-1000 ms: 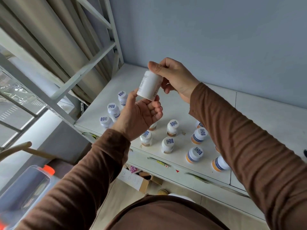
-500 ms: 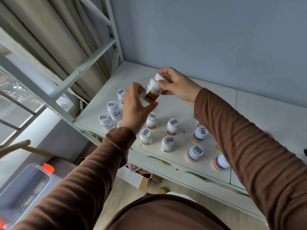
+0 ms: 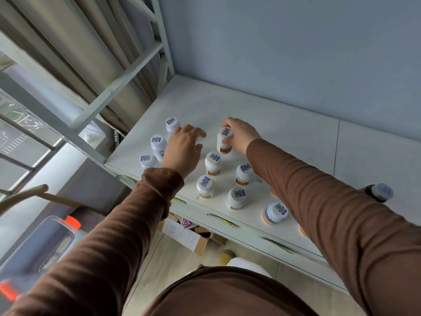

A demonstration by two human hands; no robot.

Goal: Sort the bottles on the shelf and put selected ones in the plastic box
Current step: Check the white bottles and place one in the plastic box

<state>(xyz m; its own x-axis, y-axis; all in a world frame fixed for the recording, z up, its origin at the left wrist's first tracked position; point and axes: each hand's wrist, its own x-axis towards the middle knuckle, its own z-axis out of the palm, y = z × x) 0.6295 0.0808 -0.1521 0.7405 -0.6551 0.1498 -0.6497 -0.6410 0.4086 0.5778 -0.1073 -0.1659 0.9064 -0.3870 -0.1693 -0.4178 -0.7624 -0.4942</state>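
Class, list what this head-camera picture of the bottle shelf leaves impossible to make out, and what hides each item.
- Label text on the bottles: too small.
- Orange-banded bottle: mostly behind the right sleeve.
- Plastic box: blurred, cut by the left edge; contents unclear.
- Right hand bottle: set down or lifted, unclear.

Right hand (image 3: pixel 241 136) grips upright bottle (image 3: pixel 224 140) on shelf (image 3: pixel 296 137).
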